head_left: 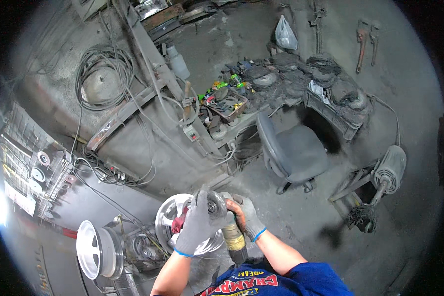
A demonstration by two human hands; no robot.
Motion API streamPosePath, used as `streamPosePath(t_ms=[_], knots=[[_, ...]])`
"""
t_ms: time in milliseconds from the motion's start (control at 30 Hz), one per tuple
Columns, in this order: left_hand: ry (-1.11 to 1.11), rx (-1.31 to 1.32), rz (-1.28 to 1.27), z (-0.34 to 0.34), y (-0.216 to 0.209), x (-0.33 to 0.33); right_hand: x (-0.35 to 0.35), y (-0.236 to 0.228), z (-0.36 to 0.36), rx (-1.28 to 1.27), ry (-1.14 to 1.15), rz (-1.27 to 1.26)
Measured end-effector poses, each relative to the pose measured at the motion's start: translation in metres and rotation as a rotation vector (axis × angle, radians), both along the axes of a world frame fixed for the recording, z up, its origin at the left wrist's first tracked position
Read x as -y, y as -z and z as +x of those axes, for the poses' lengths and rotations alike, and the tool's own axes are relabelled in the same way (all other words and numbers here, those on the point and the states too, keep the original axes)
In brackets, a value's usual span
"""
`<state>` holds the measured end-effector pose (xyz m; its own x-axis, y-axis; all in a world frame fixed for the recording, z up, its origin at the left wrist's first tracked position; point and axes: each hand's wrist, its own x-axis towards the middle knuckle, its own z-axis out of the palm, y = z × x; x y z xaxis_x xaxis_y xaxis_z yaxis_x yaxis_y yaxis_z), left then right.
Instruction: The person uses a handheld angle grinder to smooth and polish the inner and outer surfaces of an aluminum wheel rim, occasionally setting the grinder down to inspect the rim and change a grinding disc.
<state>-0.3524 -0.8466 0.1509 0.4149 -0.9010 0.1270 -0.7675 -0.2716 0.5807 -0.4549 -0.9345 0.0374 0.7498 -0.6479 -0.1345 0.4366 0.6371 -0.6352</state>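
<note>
In front of my body I hold an angle grinder (234, 239) with yellow wrapping on its body and a dark rear end. My left hand (196, 224), in a grey glove, is closed on the round disc (213, 206) at the grinder's head. My right hand (245, 216), gloved with stained fingers, is wrapped round the grinder near its head. Some red material (178, 223) shows beside my left hand; whether I hold it I cannot tell. Just behind that hand is a silver wheel rim (166, 213), partly covered by it.
Another wheel rim (91, 250) is mounted on a stand at the lower left. A grey chair (301, 153) stands before a dusty bench holding a tool tray (227, 111). At the right is a motor (390, 170) with a shaft. Cables (103, 79) hang on the left.
</note>
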Motion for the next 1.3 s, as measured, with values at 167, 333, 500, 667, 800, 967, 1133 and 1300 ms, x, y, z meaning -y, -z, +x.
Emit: streamPosePath(t_ms=[167,333,500,667,800,967,1133,1300], knots=[[0.455,0.315,0.191,-0.004,-0.028,-0.008,-0.023,0.018,-0.037,-0.22,0.015,-0.188],[0.079,-0.24,0.125,-0.014,0.02,-0.025,-0.026,0.004,-0.045,-0.302,0.035,-0.238],[0.473,0.285,0.119,-0.02,-0.001,-0.008,-0.013,0.012,-0.053,-0.298,-0.045,-0.282],[0.388,0.266,0.143,-0.025,-0.005,-0.013,-0.01,0.002,-0.056,-0.381,-0.041,-0.323],[0.023,-0.244,0.11,-0.007,0.057,-0.021,-0.011,0.02,-0.053,-0.482,-0.012,-0.636],[0.085,-0.195,0.16,-0.021,0.026,-0.019,-0.01,0.011,-0.053,-0.501,-0.098,-0.603],[0.156,0.036,0.117,-0.02,0.031,-0.02,-0.02,0.024,-0.043,-0.09,-0.118,-0.114],[0.303,0.121,0.086,-0.024,0.029,-0.014,-0.015,0.036,-0.053,-0.191,-0.136,-0.206]])
